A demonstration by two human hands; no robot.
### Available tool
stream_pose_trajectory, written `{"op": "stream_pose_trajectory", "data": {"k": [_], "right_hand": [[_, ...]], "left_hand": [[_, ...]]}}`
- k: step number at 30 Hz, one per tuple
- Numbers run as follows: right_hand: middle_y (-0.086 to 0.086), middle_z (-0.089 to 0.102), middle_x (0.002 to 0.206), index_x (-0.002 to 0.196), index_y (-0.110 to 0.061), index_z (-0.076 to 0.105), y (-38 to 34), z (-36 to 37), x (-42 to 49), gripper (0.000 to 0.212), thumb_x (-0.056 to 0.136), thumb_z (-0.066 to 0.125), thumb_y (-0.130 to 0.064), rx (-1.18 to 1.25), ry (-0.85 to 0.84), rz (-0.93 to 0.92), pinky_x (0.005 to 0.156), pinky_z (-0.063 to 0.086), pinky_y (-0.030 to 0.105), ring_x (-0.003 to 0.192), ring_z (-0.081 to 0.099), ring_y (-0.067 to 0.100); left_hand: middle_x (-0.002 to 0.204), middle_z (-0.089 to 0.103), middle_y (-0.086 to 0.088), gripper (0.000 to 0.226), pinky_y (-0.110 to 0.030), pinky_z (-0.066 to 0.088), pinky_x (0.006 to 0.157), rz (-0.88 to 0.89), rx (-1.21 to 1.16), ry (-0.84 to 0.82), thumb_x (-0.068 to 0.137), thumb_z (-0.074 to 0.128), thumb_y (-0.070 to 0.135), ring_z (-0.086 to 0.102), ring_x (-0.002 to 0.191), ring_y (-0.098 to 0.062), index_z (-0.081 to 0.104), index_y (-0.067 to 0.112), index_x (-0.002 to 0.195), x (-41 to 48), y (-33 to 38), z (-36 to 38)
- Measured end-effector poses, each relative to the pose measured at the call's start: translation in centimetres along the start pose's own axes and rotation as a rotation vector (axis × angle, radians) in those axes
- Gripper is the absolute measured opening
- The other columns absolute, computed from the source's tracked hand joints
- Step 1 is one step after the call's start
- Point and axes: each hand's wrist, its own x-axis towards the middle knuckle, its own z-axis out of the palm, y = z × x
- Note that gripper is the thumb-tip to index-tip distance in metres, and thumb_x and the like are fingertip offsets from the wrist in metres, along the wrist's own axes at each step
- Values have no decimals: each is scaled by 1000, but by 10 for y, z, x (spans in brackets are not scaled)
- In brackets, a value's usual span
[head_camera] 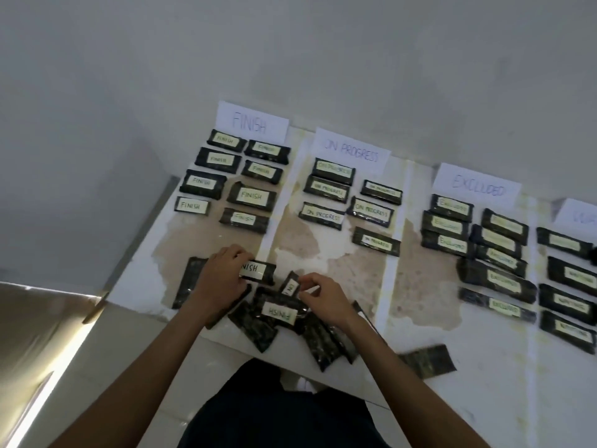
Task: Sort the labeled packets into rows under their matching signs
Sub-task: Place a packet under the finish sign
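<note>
Fingers (234, 252) of the left hand (223, 279) curl round a dark rectangular plastic packet labelled FINISH (260, 272), lower centre; the right hand (324, 299) pinches a tilted dark packet (289, 287) beside it, above a loose pile of packets (277, 313) on the stained white desk (355, 273).

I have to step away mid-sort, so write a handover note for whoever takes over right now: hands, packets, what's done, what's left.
Left hand grips a FINISH packet beside the pile.
Right hand pinches a tilted packet, its label partly hidden.
The unsorted pile lies at the table's near edge, one stray packet to its right.
Done: rows lie under the FINISH sign, ON PROGRESS sign, EXCLUDED sign and a fourth sign cut off by the frame.
Left: place both held packets, then sort the pile.
</note>
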Motion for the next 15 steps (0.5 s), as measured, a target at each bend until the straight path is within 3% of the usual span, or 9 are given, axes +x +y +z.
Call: {"op": "stream_pose_trajectory", "data": {"k": [3, 7, 11, 15], "right_hand": [[0, 62, 99, 116, -16, 62, -9, 18, 13, 31, 85, 56, -9, -37, 36, 6, 71, 45, 20, 78, 56, 11], [2, 58, 106, 120, -12, 60, -12, 30, 21, 38, 83, 59, -8, -198, 29, -1, 77, 42, 20, 89, 53, 14], [8, 45, 125, 129, -20, 51, -7, 40, 18, 60, 74, 72, -32, -473, -48, -75, 90, 45, 35, 112, 44, 24], [12, 41, 121, 133, -22, 40, -5, 52, 15, 77, 68, 73, -43, -827, -26, -204, 80, 41, 38, 106, 41, 30]], "left_hand": [[104, 58, -10, 45, -40, 48, 74, -34, -4, 1, 67, 74, 14, 55, 89, -29, 61, 11, 110, 13, -36, -9], [109, 57, -14, 49, -43, 48, 79, -39, 6, -21, 67, 69, 0, 54, 94, -32, 59, 9, 113, 36, -67, -10], [110, 57, -15, 48, -43, 45, 84, -11, -15, -54, 69, 65, -3, 53, 98, -32, 60, 8, 116, 54, -76, -5], [112, 56, -15, 47, -44, 46, 84, -13, -30, -101, 72, 65, -1, 52, 98, -32, 59, 8, 118, 66, -80, 4]]}}
